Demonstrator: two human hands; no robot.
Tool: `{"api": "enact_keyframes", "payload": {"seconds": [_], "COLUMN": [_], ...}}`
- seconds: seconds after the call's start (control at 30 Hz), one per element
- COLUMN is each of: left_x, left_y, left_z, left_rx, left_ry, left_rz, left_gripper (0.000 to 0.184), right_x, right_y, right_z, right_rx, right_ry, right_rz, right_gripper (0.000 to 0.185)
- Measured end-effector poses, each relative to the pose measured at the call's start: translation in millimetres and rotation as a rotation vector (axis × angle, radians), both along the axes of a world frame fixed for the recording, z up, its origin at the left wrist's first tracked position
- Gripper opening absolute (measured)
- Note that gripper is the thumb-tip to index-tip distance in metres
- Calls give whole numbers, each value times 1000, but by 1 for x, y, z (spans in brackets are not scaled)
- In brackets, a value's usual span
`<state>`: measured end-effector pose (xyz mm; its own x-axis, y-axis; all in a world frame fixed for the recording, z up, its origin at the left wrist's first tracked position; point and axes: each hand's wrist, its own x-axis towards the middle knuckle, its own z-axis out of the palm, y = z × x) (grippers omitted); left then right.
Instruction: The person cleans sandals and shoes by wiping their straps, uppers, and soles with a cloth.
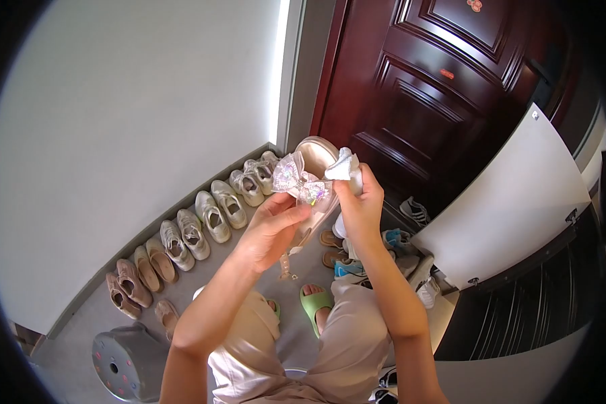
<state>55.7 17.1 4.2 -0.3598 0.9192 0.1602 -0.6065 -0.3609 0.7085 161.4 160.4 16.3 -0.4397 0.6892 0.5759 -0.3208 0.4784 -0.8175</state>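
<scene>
A beige sandal (316, 156) with a large shiny bow (301, 179) is held up in front of me, its buckle strap (287, 266) hanging down. My left hand (271, 229) is closed around the sandal's near side, just below the bow, with the thumb on top. My right hand (361, 202) pinches a crumpled white cloth or tissue (342, 165) at the sandal's right edge, beside the bow. Part of the cloth hangs below the right hand.
Pairs of shoes (212, 215) line the wall at left. A grey stool (129, 363) stands at lower left. More shoes (350, 269) lie at right by an open white cabinet door (512, 195). A dark red door (417, 101) is ahead. Green slippers (314, 303) are on my feet.
</scene>
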Motion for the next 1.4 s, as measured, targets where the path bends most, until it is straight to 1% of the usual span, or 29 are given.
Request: {"api": "enact_keyframes", "payload": {"seconds": [0.03,0.1,0.13,0.17,0.23,0.3,0.33,0.37,0.43,0.47,0.5,0.57,0.6,0.67,0.7,0.77,0.83,0.9,0.97,1.03,1.07,1.1,1.17,1.2,1.23,1.3,1.33,1.37,1.4], "left_x": [0,0,-4,-9,-17,-24,-27,-29,-33,-38,-34,-23,-22,-20,-19,-16,-15,-17,-17,-19,-21,-22,-22,-22,-22,-22,-23,-23,-23], "left_y": [1,4,6,9,10,7,9,9,8,10,10,9,11,13,13,12,14,18,18,18,19,20,20,20,20,21,21,22,22], "left_z": [-4,-7,-10,-15,-16,-15,-19,-20,-22,-30,-24,-10,-14,-25,-21,-6,-5,-12,-11,-12,-17,-18,-16,-14,-13,-12,-12,-12,-12], "left_rx": [1,21,21,56,92,142,149,149,150,158,157,90,90,91,91,72,80,71,73,75,62,48,24,1,0,-4,-13,-11,-9], "left_ry": [-5,116,114,51,-17,-171,-193,-196,-211,-175,-174,-187,-188,-292,-294,-212,-206,-243,-265,-286,-301,-315,-331,-350,-353,-312,-306,-308,-297], "left_rz": [7,98,103,110,123,163,196,201,173,141,141,127,127,152,155,109,113,158,155,154,178,201,223,249,246,252,268,270,276], "left_gripper": [29,29,29,27,25,19,19,19,24,27,27,28,28,32,32,25,26,26,27,27,31,35,34,34,34,34,35,35,36], "right_x": [-1,-4,-5,-5,-4,2,6,8,8,6,3,-2,-2,-4,-3,-5,-5,-4,-3,-2,4,8,21,25,27,31,32,33,31], "right_y": [1,7,9,9,7,11,9,6,-1,-2,-2,-2,-4,-9,-11,-20,-24,-16,-5,-9,-2,6,19,21,23,26,22,14,14], "right_z": [-2,-6,-7,-7,1,3,7,12,13,10,12,12,12,11,9,5,3,4,5,3,1,-1,3,3,3,5,10,14,12], "right_rx": [-7,-27,-48,-47,256,339,459,580,704,737,857,980,979,884,928,1010,1027,876,730,110,-88,-150,418,536,534,569,571,542,607], "right_ry": [-30,-29,-23,-26,-11,45,32,19,-1,-25,-51,-78,-79,-128,-131,-133,-192,-124,-72,20,-29,-170,-565,-633,-637,-507,-478,-485,-485], "right_rz": [22,72,115,120,-77,-102,-152,-203,-187,-166,-214,-329,-329,-278,-221,-76,-107,-196,-195,18,110,52,-201,-287,-289,-189,-94,-74,-115], "right_gripper": [24,24,24,24,23,25,26,28,32,37,42,45,45,46,43,39,36,38,39,32,26,23,20,26,26,36,45,50,52]}}
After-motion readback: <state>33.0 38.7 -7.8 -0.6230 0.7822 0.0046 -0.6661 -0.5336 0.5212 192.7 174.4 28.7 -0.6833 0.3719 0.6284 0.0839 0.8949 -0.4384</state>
